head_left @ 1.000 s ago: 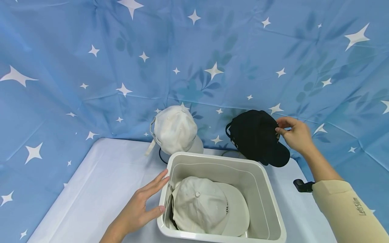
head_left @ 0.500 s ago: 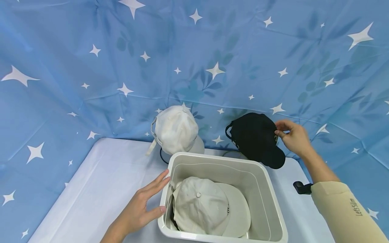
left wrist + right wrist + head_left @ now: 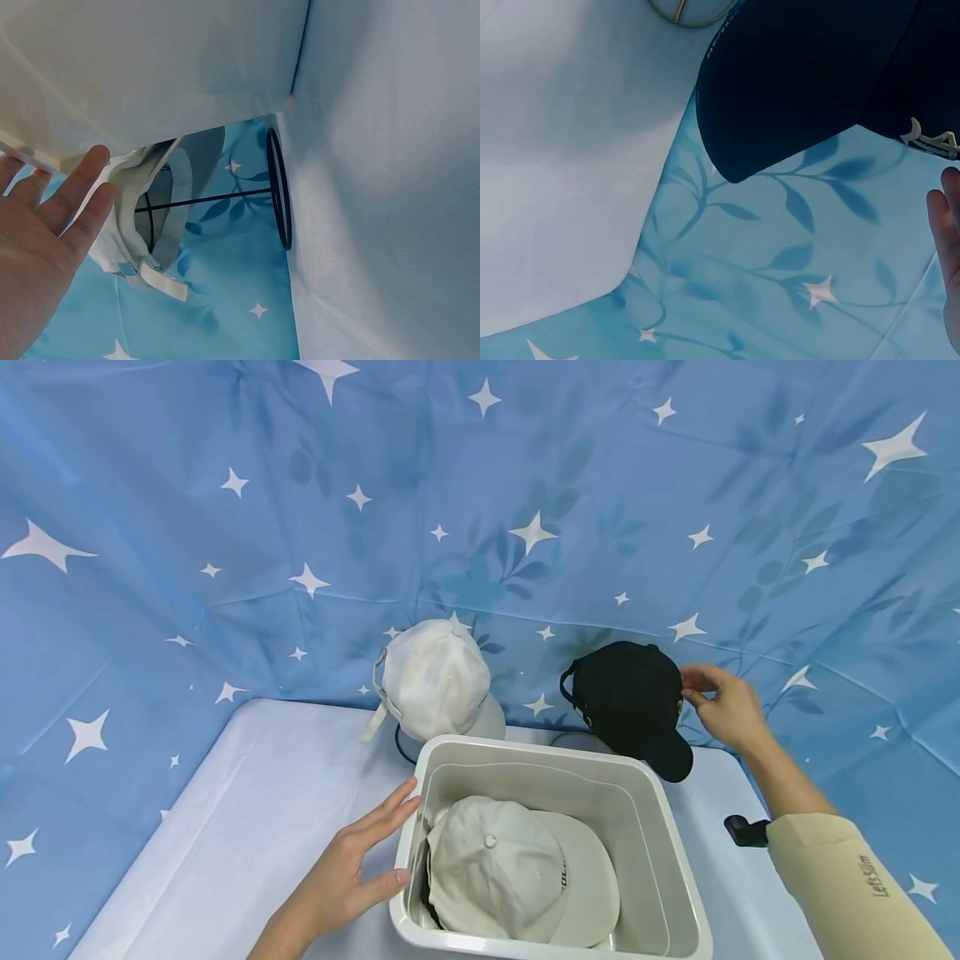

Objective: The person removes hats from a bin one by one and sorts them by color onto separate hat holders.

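Right hand: your right hand (image 3: 727, 706) touches the front of the black cap (image 3: 630, 697); whether the fingers pinch it or just rest there, you cannot tell.
Black cap: sits behind the bin's far right corner, brim angled down toward the front right, by the back edge of the tabletop (image 3: 232, 827).
Emblem: a pale metallic emblem (image 3: 930, 140) on the black cap's front, cut off and too slanted for you to read.
Brim lettering: tiny pale marks along the black cap's brim, too small to read.
Left hand: your left hand (image 3: 341, 868) is spread, fingers straight and gripping nothing, against the left rim of the bin (image 3: 540, 781).
Bin cap: an off-white cap (image 3: 495, 860) lies inside, brim to the right; its dark front letters show only in part.
White cap: the white cap (image 3: 435, 681) sits on a black wire stand (image 3: 225, 198) behind the bin's far left corner.
Sleeve print: your tan sleeve (image 3: 832, 860) reads "LetsSlim".
Backdrop: blue cloth (image 3: 225, 527) with white stars and leaves.
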`<state>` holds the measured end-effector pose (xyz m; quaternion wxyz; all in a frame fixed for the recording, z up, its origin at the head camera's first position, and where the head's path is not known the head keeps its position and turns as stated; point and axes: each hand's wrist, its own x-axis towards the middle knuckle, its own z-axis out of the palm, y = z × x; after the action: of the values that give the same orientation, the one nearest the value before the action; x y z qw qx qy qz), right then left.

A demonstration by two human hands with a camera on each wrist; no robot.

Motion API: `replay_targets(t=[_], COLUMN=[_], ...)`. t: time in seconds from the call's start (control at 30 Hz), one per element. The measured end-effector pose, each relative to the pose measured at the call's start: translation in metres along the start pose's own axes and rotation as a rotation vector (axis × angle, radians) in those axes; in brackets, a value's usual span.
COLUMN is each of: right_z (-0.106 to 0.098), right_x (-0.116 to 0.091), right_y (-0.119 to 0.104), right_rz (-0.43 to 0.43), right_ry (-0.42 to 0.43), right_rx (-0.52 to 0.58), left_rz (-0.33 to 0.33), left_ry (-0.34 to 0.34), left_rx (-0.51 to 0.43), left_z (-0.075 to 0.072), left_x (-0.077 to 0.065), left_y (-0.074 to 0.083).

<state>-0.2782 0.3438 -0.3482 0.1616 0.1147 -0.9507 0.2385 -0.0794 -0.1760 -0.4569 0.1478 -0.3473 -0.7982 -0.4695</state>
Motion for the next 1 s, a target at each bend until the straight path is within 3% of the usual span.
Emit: replay_targets(t=[0.57, 1.0], right_z=[-0.028, -0.037], right_x=[-0.004, -0.024], right_y=[-0.029, -0.056], right_rz=[0.007, -0.134], right_ry=[0.016, 0.035], right_rx=[-0.025, 0.024], left_rz=[-0.009, -0.011], left_ry=[-0.002, -0.002], left_rx=[-0.008, -0.01], left_z=[0.0, 0.0], left_x=[0.001, 0.0], left_y=[0.001, -0.001])
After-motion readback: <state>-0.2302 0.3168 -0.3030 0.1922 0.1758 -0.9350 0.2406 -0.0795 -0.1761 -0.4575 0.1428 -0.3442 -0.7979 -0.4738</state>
